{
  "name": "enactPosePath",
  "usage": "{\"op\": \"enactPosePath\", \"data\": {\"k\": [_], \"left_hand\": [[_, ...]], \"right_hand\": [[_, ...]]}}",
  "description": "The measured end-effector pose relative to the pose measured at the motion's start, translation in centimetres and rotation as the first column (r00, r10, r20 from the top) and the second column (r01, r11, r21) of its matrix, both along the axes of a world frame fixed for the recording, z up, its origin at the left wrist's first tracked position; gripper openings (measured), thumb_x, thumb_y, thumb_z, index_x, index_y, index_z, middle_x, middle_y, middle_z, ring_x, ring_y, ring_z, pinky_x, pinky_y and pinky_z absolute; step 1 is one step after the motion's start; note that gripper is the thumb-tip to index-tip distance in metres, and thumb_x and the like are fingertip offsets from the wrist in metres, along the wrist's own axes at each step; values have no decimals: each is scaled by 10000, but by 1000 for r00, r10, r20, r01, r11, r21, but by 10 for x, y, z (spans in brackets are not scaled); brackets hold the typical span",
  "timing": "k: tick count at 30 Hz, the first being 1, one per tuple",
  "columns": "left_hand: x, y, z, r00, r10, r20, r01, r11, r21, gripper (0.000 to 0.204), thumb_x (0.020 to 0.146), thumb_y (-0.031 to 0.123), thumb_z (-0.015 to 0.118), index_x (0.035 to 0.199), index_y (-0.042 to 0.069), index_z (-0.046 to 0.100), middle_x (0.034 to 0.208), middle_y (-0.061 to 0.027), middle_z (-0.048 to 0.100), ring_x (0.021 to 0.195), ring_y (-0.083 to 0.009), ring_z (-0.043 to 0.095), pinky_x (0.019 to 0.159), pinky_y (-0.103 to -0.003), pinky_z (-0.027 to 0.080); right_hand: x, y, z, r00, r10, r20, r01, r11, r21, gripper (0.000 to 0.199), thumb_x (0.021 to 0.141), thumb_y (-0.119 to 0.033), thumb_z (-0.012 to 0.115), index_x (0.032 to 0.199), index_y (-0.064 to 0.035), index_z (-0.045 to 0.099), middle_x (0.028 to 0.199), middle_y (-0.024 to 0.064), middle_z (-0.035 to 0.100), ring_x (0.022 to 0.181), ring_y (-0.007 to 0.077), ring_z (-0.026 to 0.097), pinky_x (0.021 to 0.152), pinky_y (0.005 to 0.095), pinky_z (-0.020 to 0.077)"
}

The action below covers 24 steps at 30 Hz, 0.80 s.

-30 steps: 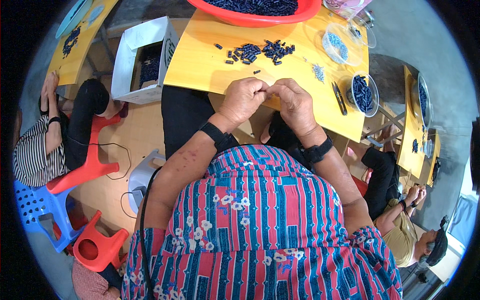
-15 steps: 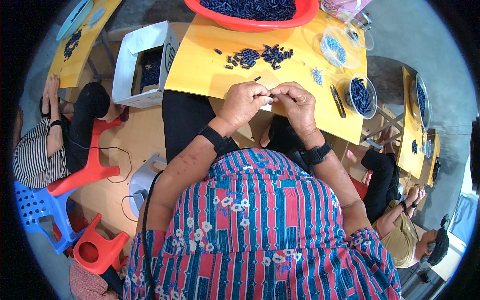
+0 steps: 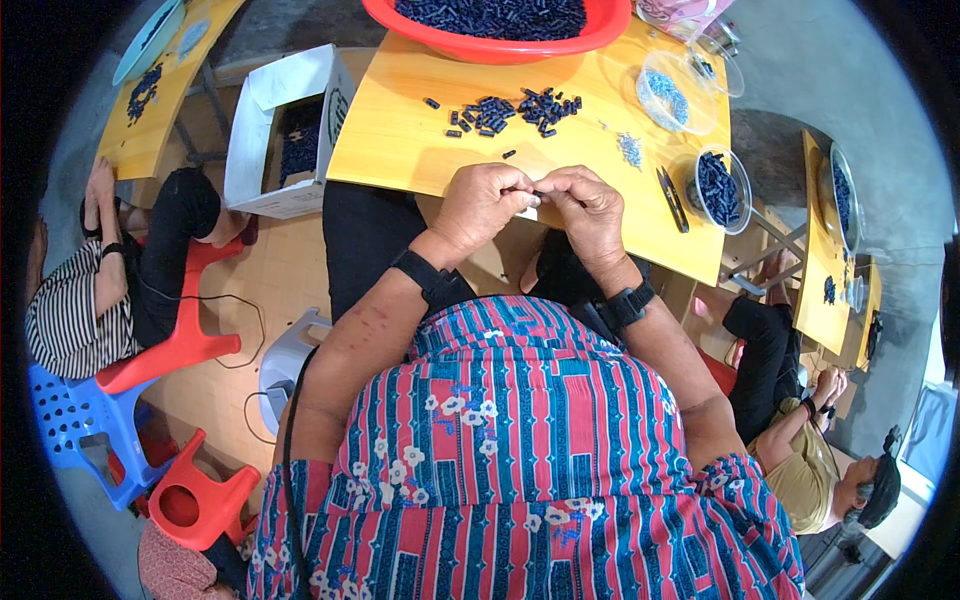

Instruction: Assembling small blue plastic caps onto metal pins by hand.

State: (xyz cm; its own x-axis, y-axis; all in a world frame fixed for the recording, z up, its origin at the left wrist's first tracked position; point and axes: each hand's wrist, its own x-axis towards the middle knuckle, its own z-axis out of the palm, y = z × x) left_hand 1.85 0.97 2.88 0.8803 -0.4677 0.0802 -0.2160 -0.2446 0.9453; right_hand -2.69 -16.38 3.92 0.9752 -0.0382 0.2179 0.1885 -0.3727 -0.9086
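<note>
Workshop floor, tan, grey toward the far right. Yellow table (image 3: 400, 140) in front of the person, its near edge over their lap. On it: red basin (image 3: 500, 45) at the far edge, full of dark blue pieces; a loose pile (image 3: 515, 108) of the same pieces near the middle; a clear dish (image 3: 672, 95) with pale bits at far right; a clear cup (image 3: 722, 188) of dark pieces at right; a dark tool (image 3: 672, 198) lying beside the cup. White box (image 3: 285, 135) stands on the floor left of the table. Red stool (image 3: 185, 335) and blue stool (image 3: 75, 425) at left, with a seated person in a striped top. Another person sits at lower right by a second yellow table (image 3: 822, 240).

Small part (image 3: 535, 196) sits between the two hands, over the table's near edge. Its long axis appears to run left-right; too small to tell which end is which.

Left hand (image 3: 480, 205) is curled, fingertips pinched narrow on the part. Right hand (image 3: 590, 210) mirrors it, fingers pinched on the other end. Knuckles up, thumbs meeting. Both wrists wear black bands; forearms angle inward from the lower edge.
</note>
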Motion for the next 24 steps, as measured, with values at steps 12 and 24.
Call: {"op": "enactPosePath", "data": {"k": [12,24], "left_hand": [[-2,-2,-5,998,40,-41,-42,997,-65,124,820,118,707,873,6,713,759,-83,683,687,-157,640,648,-285,505],[-10,-8,-2,987,81,137,-84,996,17,111,802,123,728,840,20,713,791,-74,654,722,-184,618,675,-296,497]], "right_hand": [[-2,-3,-2,999,34,-35,-29,991,133,225,860,60,596,1038,-20,708,937,75,691,818,154,666,786,272,537],[4,-15,8,912,78,-403,42,959,282,117,889,-44,643,958,37,693,867,64,701,778,110,648,729,248,536]]}}
